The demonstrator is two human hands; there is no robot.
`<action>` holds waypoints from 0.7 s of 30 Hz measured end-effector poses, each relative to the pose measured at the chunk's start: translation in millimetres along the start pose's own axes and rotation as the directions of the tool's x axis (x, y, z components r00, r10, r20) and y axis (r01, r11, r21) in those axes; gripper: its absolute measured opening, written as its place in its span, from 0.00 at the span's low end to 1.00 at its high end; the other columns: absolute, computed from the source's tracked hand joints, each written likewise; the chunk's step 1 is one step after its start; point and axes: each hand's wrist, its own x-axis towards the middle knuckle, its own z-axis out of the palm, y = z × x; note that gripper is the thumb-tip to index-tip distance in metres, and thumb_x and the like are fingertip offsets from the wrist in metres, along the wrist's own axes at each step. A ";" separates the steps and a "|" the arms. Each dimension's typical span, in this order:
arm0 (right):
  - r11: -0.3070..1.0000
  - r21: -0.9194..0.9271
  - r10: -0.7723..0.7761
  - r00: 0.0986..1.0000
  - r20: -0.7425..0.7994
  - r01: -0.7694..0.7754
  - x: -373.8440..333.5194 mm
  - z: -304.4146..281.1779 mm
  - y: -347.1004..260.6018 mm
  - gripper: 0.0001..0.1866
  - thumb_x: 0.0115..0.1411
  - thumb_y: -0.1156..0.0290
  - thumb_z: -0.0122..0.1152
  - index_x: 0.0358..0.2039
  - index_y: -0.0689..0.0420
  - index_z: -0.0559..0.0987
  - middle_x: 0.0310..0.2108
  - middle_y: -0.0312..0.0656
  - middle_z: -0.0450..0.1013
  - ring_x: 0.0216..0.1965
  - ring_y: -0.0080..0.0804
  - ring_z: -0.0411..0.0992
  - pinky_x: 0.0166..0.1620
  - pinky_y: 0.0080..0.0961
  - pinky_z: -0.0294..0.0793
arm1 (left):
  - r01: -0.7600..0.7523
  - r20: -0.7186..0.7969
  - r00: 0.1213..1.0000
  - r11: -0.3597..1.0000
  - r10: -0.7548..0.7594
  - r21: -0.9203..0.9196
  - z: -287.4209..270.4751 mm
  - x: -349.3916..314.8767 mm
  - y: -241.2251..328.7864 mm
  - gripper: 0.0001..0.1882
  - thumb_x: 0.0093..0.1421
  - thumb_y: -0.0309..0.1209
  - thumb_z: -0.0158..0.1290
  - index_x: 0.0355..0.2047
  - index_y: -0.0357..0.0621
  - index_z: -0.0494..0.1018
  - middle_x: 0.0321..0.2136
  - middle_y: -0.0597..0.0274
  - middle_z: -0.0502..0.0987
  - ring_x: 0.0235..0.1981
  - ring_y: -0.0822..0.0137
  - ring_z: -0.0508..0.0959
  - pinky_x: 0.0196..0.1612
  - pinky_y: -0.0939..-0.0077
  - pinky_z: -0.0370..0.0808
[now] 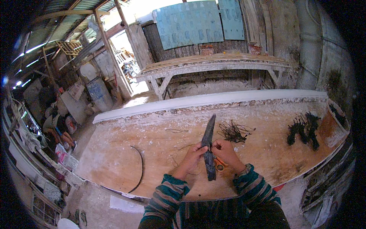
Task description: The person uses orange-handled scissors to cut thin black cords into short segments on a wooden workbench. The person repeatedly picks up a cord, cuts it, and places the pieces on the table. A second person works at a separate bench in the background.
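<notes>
Head view: left hand (pixel 194 153) pinches the dark strip (pixel 208 135); right hand (pixel 228 152) beside, grip unclear; weak pinch may cause slipping

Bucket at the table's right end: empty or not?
Not empty: the bucket has dark stuff showing inside its rim. How full, I cannot tell.

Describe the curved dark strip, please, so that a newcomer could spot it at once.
On the wooden worktable, look left of the left hand. There, near the table's front edge, lies a thin dark strip. Its long single arc sets it apart from the wiry tangle.
</notes>
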 end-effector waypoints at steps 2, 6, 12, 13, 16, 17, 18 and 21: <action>0.991 -0.130 -0.036 0.998 -0.049 0.030 -1.7 -3.8 4.6 0.07 0.47 0.71 0.58 0.21 0.62 0.74 0.16 0.36 0.68 0.19 0.20 0.65 0.24 0.20 0.64 | 0.052 -0.222 0.972 0.852 0.077 0.521 18.6 -10.3 24.6 0.09 0.60 0.33 0.47 0.38 0.43 0.71 0.30 0.69 0.73 0.32 0.73 0.71 0.37 0.79 0.68; 0.979 -0.198 0.046 0.999 0.015 -0.042 4.7 -3.9 19.5 0.12 0.45 0.63 0.59 0.22 0.61 0.76 0.19 0.46 0.71 0.20 0.35 0.68 0.26 0.30 0.67 | -0.192 -0.153 0.978 0.893 0.140 -0.406 -56.0 2.9 3.2 0.10 0.61 0.34 0.45 0.39 0.45 0.70 0.31 0.64 0.73 0.32 0.68 0.72 0.36 0.75 0.70; 0.932 -0.330 0.185 0.979 0.082 -0.148 4.2 -18.9 11.7 0.14 0.45 0.59 0.59 0.25 0.58 0.78 0.23 0.48 0.73 0.25 0.42 0.72 0.28 0.36 0.69 | -0.623 -0.459 0.771 0.675 0.442 -0.395 -95.1 2.3 42.8 0.12 0.60 0.34 0.45 0.40 0.43 0.70 0.43 0.64 0.72 0.39 0.70 0.73 0.38 0.76 0.72; 0.929 -0.340 0.185 0.980 0.077 -0.149 4.2 -21.4 17.5 0.15 0.45 0.58 0.59 0.26 0.57 0.79 0.23 0.48 0.73 0.25 0.42 0.73 0.29 0.36 0.69 | -0.632 -0.379 0.775 0.619 0.505 -0.467 -103.6 -1.7 50.1 0.12 0.61 0.34 0.45 0.41 0.43 0.70 0.46 0.64 0.70 0.40 0.68 0.73 0.39 0.75 0.72; 0.939 -0.340 0.067 0.997 0.033 -0.052 6.0 -20.4 29.1 0.13 0.43 0.63 0.60 0.23 0.61 0.78 0.16 0.47 0.71 0.19 0.35 0.71 0.25 0.29 0.68 | -0.694 -0.365 0.690 0.430 0.625 -0.577 -133.0 -22.7 66.3 0.13 0.61 0.35 0.44 0.43 0.43 0.69 0.51 0.64 0.67 0.41 0.66 0.72 0.40 0.74 0.72; 0.932 -0.361 0.045 0.998 0.031 -0.031 6.3 -22.0 29.1 0.13 0.43 0.62 0.60 0.23 0.60 0.77 0.16 0.47 0.71 0.20 0.36 0.71 0.25 0.30 0.68 | -0.716 -0.392 0.655 0.363 0.646 -0.597 -142.6 -27.8 67.8 0.13 0.61 0.35 0.43 0.43 0.43 0.69 0.52 0.64 0.66 0.41 0.65 0.72 0.40 0.73 0.72; 0.925 -0.381 0.023 0.999 0.031 -0.009 7.5 -23.4 28.8 0.14 0.43 0.61 0.60 0.23 0.60 0.77 0.16 0.47 0.71 0.20 0.38 0.71 0.25 0.31 0.68 | -0.739 -0.410 0.627 0.341 0.662 -0.580 -152.1 -33.1 69.3 0.13 0.61 0.35 0.43 0.42 0.43 0.70 0.53 0.64 0.66 0.41 0.65 0.72 0.40 0.73 0.73; 0.894 -0.448 0.061 0.997 0.055 -0.030 9.8 -27.1 32.2 0.15 0.42 0.60 0.60 0.21 0.61 0.77 0.17 0.48 0.71 0.20 0.42 0.71 0.25 0.33 0.68 | -0.751 -0.506 0.631 0.299 0.588 -0.589 -160.4 -41.6 75.5 0.11 0.60 0.35 0.45 0.37 0.43 0.73 0.50 0.63 0.69 0.38 0.64 0.73 0.39 0.74 0.73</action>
